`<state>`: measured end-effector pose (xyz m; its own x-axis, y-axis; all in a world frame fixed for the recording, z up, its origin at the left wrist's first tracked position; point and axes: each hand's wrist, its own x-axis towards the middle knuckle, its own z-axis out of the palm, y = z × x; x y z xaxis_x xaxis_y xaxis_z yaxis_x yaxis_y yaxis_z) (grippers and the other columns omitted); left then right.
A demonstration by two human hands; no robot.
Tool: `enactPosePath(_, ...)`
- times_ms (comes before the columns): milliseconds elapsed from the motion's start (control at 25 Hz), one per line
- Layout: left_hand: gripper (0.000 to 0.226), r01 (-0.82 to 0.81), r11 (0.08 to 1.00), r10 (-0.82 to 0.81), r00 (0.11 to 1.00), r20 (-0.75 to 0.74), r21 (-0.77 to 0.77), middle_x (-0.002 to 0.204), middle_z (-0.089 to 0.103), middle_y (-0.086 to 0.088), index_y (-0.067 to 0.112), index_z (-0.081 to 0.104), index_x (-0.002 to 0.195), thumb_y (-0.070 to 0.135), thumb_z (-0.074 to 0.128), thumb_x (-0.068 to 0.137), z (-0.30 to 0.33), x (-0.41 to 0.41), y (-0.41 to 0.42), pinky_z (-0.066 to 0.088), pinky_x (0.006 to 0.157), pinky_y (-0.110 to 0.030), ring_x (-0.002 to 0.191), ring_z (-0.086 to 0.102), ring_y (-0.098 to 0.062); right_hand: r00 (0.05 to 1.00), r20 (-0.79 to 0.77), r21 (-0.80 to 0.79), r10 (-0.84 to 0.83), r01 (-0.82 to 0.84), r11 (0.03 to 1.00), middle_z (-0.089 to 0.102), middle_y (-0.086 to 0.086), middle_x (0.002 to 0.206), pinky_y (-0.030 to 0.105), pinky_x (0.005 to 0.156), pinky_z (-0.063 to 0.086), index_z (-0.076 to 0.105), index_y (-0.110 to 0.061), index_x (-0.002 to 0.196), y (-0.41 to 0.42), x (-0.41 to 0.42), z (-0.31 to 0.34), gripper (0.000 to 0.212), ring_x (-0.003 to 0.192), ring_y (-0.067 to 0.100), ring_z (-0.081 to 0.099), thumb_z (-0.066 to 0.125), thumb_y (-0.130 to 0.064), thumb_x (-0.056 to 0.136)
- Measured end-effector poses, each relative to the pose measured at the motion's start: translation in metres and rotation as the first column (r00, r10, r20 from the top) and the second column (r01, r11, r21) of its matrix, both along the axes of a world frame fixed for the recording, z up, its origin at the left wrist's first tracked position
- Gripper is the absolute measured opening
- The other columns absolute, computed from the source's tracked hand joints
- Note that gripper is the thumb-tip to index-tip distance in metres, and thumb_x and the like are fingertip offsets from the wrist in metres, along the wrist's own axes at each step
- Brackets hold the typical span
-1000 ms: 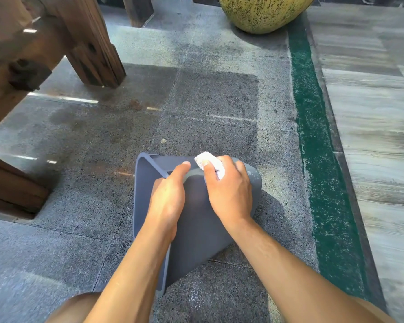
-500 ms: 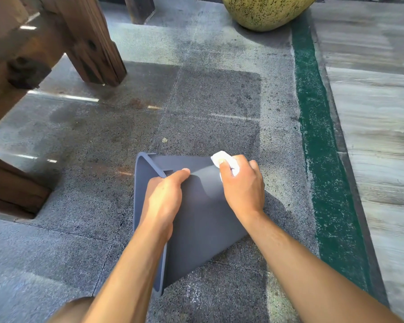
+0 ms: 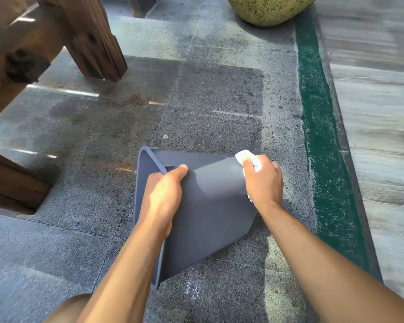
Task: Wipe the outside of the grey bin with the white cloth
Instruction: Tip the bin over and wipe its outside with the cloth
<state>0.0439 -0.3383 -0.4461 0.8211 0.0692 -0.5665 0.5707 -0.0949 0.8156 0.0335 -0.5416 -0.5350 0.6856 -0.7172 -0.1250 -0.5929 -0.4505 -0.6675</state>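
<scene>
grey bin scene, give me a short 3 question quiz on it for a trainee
1. True or false: the grey bin stands upright on the floor.
2. Which hand holds the white cloth? A) left hand B) right hand
3. Fill in: the left hand's grip is on the bin's ____.

Key: 1. false, it lies tipped on its side. 2. B. 3. rim.

One bin, one cloth, two hands: left hand, right hand; one pot; perhaps two wooden posts.
</scene>
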Motion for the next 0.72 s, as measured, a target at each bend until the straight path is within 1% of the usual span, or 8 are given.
enactPosePath(160,0.024,-0.005,1.0,0.005,1.0,0.005,0.001,0.082,0.082,-0.007,0.01,0.077,0.082,0.028,0.066,0.094,0.001,0.002,0.001,0.06,0.087,-0.044,0.087,0.079,-0.031,1.0,-0.001,-0.006,-0.024,0.024,1.0,0.055,0.008,0.108,0.034,0.074,0.035,0.063,-0.024,0.115,-0.01,-0.004,-0.009,0.032,0.086,0.027,0.047,0.048,-0.047,0.097)
enactPosePath(280,0.019,-0.022,1.0,0.022,1.0,-0.006,0.006,0.082,0.082,-0.008,0.012,0.076,0.082,0.025,0.067,0.092,0.002,0.005,0.004,0.059,0.09,-0.05,0.087,0.078,-0.033,0.999,-0.007,-0.004,-0.053,0.053,0.999,0.054,0.009,0.116,0.036,0.075,0.038,0.062,-0.026,0.12,-0.016,-0.007,-0.016,0.035,0.09,0.028,0.05,0.046,-0.048,0.099)
enactPosePath(360,0.017,-0.014,1.0,0.014,1.0,-0.003,0.014,0.082,0.082,-0.008,0.012,0.076,0.084,0.025,0.068,0.091,0.002,0.005,0.005,0.06,0.092,-0.052,0.086,0.079,-0.033,0.998,-0.004,-0.015,-0.07,0.07,0.997,0.056,0.012,0.119,0.035,0.076,0.037,0.063,-0.022,0.121,-0.019,-0.01,-0.019,0.036,0.089,0.027,0.048,0.046,-0.047,0.1)
enactPosePath(480,0.016,0.004,1.0,-0.004,1.0,0.012,0.028,0.079,0.082,-0.006,0.012,0.077,0.085,0.025,0.068,0.089,0.003,0.003,0.006,0.061,0.09,-0.051,0.081,0.079,-0.031,0.988,-0.011,0.016,-0.152,0.153,0.988,0.062,0.017,0.12,0.039,0.082,0.042,0.063,-0.017,0.123,-0.027,-0.012,-0.027,0.041,0.102,0.034,0.057,0.044,-0.046,0.101)
enactPosePath(560,0.016,0.005,0.999,-0.006,1.0,0.018,0.032,0.074,0.081,-0.003,0.013,0.077,0.085,0.026,0.069,0.087,0.004,0.001,0.006,0.061,0.086,-0.048,0.075,0.077,-0.029,0.976,-0.072,0.066,-0.204,0.209,0.976,0.065,0.02,0.123,0.041,0.088,0.046,0.062,-0.012,0.126,-0.033,-0.014,-0.034,0.045,0.112,0.038,0.06,0.044,-0.046,0.102)
enactPosePath(640,0.014,-0.011,0.999,0.01,1.0,0.022,0.035,0.067,0.08,0.0,0.014,0.075,0.083,0.026,0.069,0.087,0.005,0.002,0.007,0.061,0.084,-0.043,0.071,0.076,-0.026,0.957,-0.206,0.121,-0.205,0.233,0.965,0.065,0.02,0.125,0.042,0.09,0.05,0.06,-0.008,0.131,-0.039,-0.024,-0.039,0.048,0.113,0.04,0.062,0.049,-0.044,0.102)
enactPosePath(680,0.013,-0.018,0.999,0.017,0.999,0.027,0.034,0.065,0.078,0.002,0.015,0.075,0.081,0.026,0.07,0.087,0.005,0.002,0.008,0.06,0.083,-0.04,0.071,0.075,-0.026,0.943,-0.281,0.141,-0.18,0.226,0.964,0.067,0.018,0.116,0.041,0.085,0.052,0.061,-0.006,0.129,-0.04,-0.031,-0.04,0.047,0.104,0.038,0.065,0.052,-0.044,0.101)
enactPosePath(720,0.013,-0.026,0.999,0.024,0.999,0.034,0.037,0.065,0.077,0.002,0.015,0.074,0.079,0.025,0.07,0.087,0.005,0.002,0.008,0.06,0.081,-0.038,0.07,0.074,-0.025,0.928,-0.344,0.154,-0.145,0.208,0.966,0.067,0.014,0.101,0.038,0.073,0.054,0.063,-0.006,0.123,-0.041,-0.037,-0.04,0.044,0.089,0.033,0.066,0.057,-0.042,0.1)
